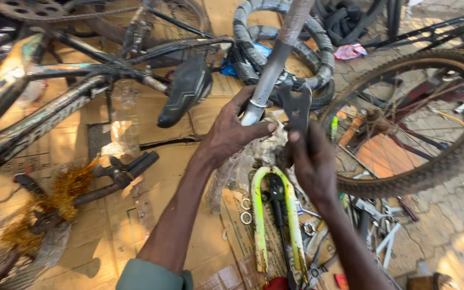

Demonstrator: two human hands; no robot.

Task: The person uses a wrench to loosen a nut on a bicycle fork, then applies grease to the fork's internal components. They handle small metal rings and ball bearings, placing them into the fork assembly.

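Left hand (231,134) is gripping the tube (272,70) base at frame centre — tube running toward upper right; right hand (311,161) is pinching the wrench (297,107) just beside it.

From my feed, the grey steerer tube (275,59) runs out past the top edge, and its lower end is hidden under my left hand (231,131). Below the tube, the yellow-green fork (259,215) is cut by the bottom edge, its crown buried behind my right hand (312,161). Right of the tube, the wheel (457,70) leaves the frame, and the small tools (382,225) under it are too cluttered to tell apart.

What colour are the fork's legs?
Yellow-green, on the fork, seen in the head view.
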